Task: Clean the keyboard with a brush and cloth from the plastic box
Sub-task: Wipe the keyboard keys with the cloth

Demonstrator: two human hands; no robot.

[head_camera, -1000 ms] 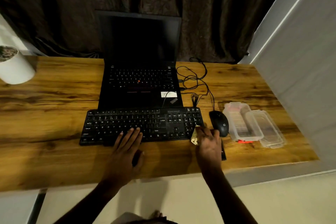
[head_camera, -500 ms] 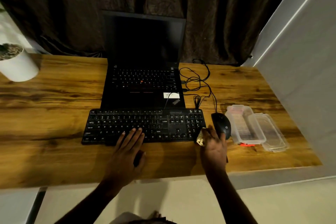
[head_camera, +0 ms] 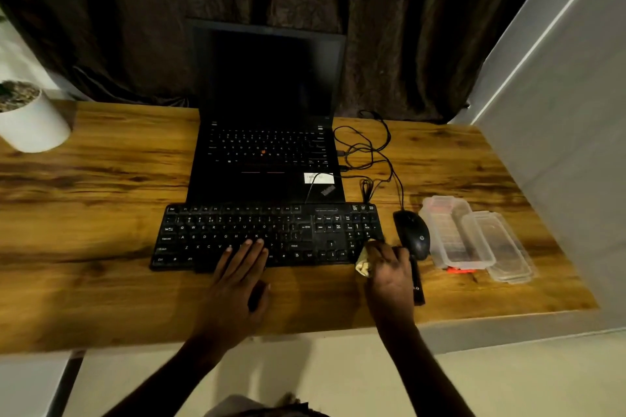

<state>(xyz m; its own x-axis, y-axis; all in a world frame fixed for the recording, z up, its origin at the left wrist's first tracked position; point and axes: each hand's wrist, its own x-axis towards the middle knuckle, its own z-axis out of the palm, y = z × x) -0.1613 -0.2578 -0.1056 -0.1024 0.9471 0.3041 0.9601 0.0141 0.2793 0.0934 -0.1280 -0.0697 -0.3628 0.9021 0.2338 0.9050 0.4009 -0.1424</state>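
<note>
Black full-size plastic keyboard (head_camera: 237,230) lies flat on the wooden worktop (head_camera: 101,213), just before the black laptop (head_camera: 267,145).

Left hand (head_camera: 237,281): fingers (head_camera: 252,249) straight, resting on the lower key rows, holding nothing.

Right hand (head_camera: 389,274): at the keyboard's right front corner, fingers curled round a crumpled pale yellowish cloth (head_camera: 363,264).

Cloth looks soft and light; best held wadded. Keyboard judged light, rigid, apt to slide; press down on its frame.

Slim black brush (head_camera: 418,284) just beside the right hand; whether it is held, cannot tell.
</note>
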